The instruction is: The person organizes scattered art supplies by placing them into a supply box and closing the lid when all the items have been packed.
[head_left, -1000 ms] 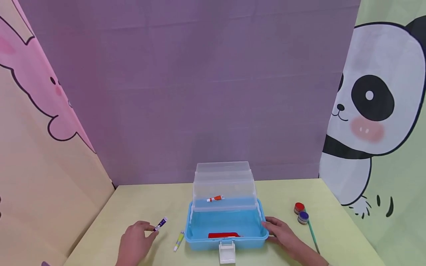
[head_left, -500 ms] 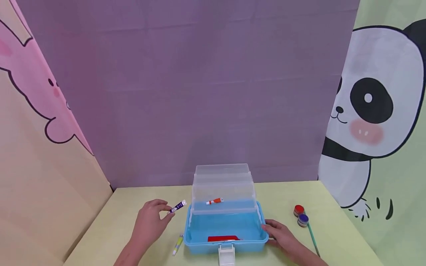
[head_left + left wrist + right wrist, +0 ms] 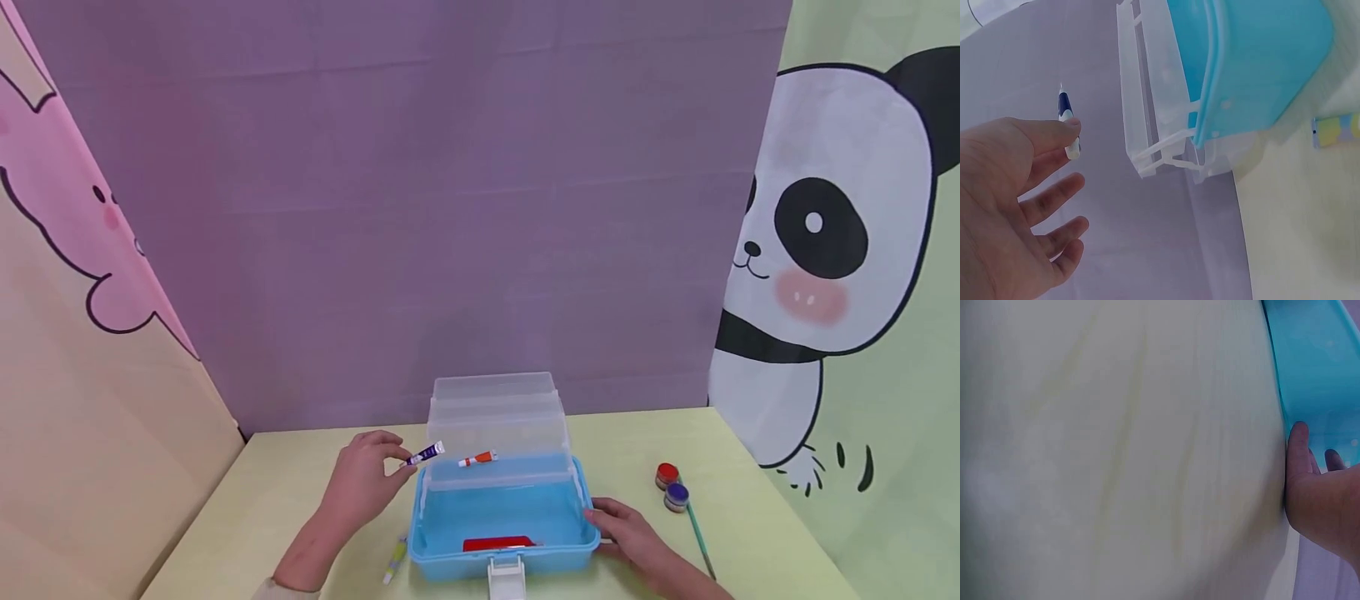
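My left hand [image 3: 363,479] pinches a small purple-and-white paint tube [image 3: 424,454] between thumb and forefinger, above the left rear of a light-blue plastic box [image 3: 453,568]. In the left wrist view, the other fingers stand loosely apart from the tube [image 3: 1065,106]. The box's clear lid [image 3: 491,408] stands open at the back. An orange-and-white paint tube [image 3: 480,458] shows at the clear lid section. Inside the box lies a long red object [image 3: 497,543], partly hidden by the front wall. My right hand [image 3: 628,531] holds the box's right side, thumb at the rim.
A yellow-green paint tube [image 3: 395,560] lies on the table [image 3: 315,467] left of the box. To the right stand a red-lidded jar [image 3: 667,475] and a purple-lidded jar [image 3: 677,497], beside a thin green stick [image 3: 699,537]. A purple backdrop [image 3: 412,208] rises behind.
My left hand has lifted the purple paint tube off to the right and farther back, from left of the yellow-green tube to the box's lid. My right hand stays at the box's side.
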Motion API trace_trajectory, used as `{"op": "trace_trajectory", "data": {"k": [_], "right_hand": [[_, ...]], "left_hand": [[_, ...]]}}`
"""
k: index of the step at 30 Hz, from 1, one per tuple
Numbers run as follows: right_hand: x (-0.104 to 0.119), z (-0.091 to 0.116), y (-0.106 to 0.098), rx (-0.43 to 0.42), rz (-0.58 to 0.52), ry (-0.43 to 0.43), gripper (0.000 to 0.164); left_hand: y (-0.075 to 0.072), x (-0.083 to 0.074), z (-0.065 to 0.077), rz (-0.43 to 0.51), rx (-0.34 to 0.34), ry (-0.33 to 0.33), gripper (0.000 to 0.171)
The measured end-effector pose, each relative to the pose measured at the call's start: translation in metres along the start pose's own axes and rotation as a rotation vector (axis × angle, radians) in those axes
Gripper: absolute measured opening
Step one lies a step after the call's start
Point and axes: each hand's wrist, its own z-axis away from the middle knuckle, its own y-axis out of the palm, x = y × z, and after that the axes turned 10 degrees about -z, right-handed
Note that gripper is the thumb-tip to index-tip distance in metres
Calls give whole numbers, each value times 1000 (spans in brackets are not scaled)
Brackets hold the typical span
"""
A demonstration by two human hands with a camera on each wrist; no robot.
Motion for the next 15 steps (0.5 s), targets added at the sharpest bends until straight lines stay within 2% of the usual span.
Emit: {"op": "trace_trajectory", "data": {"k": [8, 15], "right_hand": [[1, 4, 1, 38, -26, -26, 68], [0, 3, 1, 21, -9, -16, 70]], "left_hand": [[8, -11, -8, 4, 13, 12, 12], [14, -15, -14, 15, 11, 49, 13]]}}
